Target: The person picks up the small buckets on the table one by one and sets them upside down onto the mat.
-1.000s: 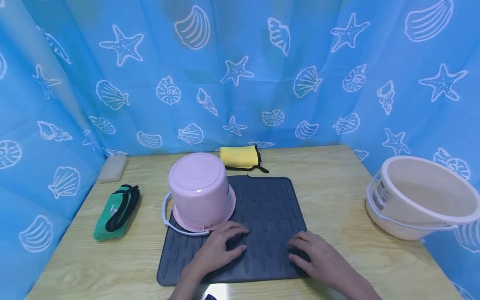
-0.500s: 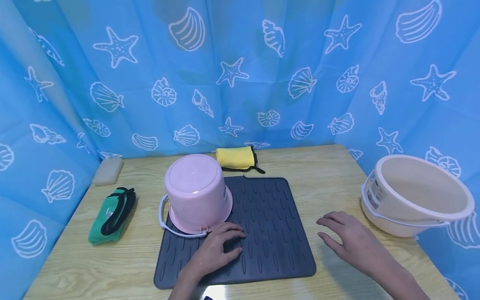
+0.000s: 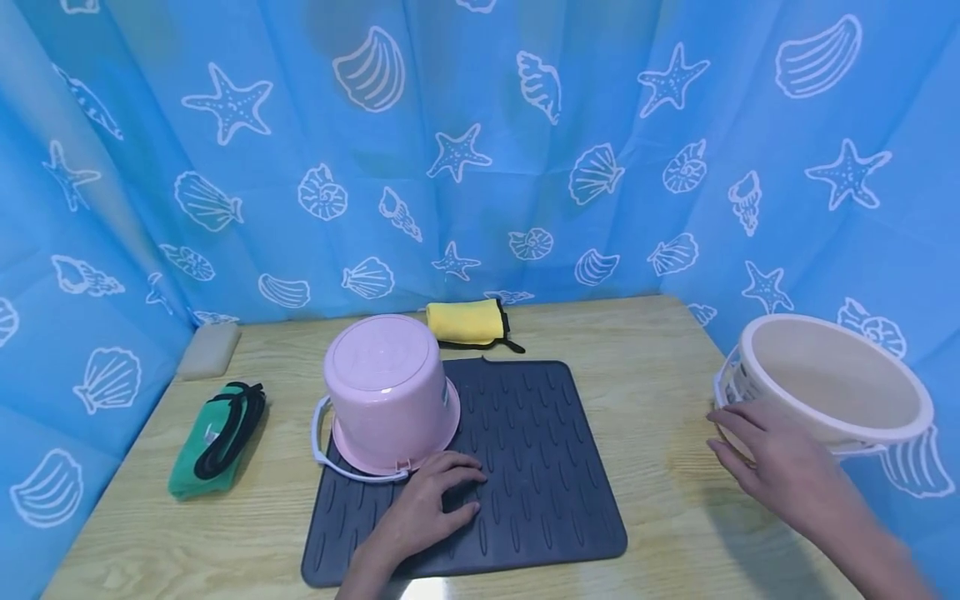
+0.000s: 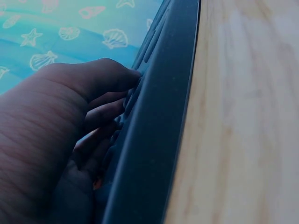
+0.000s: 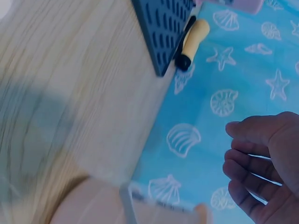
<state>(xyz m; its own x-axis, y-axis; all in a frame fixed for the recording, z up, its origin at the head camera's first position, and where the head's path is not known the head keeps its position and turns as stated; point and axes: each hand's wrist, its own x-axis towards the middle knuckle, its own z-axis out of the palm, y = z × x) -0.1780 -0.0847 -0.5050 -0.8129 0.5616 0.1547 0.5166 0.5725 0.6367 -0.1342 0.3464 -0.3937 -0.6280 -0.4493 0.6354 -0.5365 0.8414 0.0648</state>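
My left hand (image 3: 423, 508) rests with relaxed fingers on the dark ribbed mat (image 3: 540, 467), just in front of an upside-down pink bucket (image 3: 386, 392). In the left wrist view its fingertips (image 4: 133, 77) meet the mat's ridged surface near the edge. The bucket's pale handle (image 3: 358, 477) hangs round its rim on the left. My right hand (image 3: 780, 462) is raised at the right, fingers loosely bent and holding nothing. It overlaps the front of a cream bucket (image 3: 832, 375) in the head view; the right wrist view shows space between the fingers and that bucket (image 5: 107, 205).
A rolled yellow cloth (image 3: 467, 323) with black trim lies behind the mat. At the left are a folded green cloth (image 3: 213, 442) with black cord and a pale block (image 3: 210, 350). A blue shell-patterned curtain (image 3: 450, 167) surrounds the wooden table (image 3: 645, 400).
My right hand has lifted off the mat's right edge and moved right to the cream bucket. My left hand stays in place on the mat. The head view has shifted slightly.
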